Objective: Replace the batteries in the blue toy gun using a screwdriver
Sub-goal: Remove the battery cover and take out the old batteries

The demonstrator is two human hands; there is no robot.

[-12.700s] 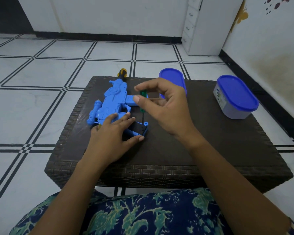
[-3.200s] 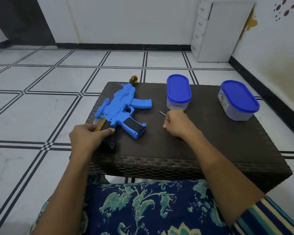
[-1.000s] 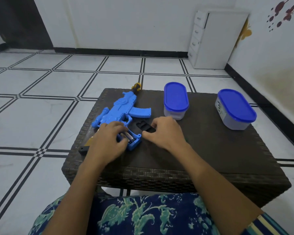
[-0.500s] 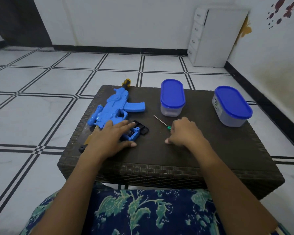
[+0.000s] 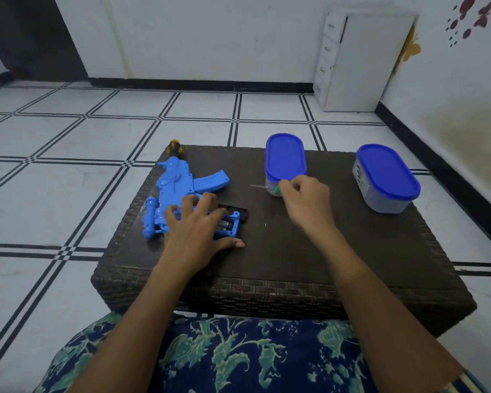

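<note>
The blue toy gun (image 5: 176, 185) lies on its side at the left of the dark woven table (image 5: 295, 251). My left hand (image 5: 193, 231) rests flat on the gun's grip with fingers spread, beside the uncovered battery compartment (image 5: 229, 224). The black battery cover (image 5: 236, 210) lies just to the right of the grip. My right hand (image 5: 306, 202) is closed on the small green-handled screwdriver (image 5: 267, 188), whose thin shaft points left above the table. A tiny screw (image 5: 265, 225) lies on the table between my hands.
Two clear tubs with blue lids stand on the table, one at the back middle (image 5: 285, 160), one at the right (image 5: 386, 177). A yellow-and-black tool handle (image 5: 174, 147) pokes past the table's far left edge. White drawers (image 5: 360, 61) stand in the far corner.
My right hand has picked the screwdriver up off the table and lifted it toward the middle tub. My left hand stays on the gun's grip.
</note>
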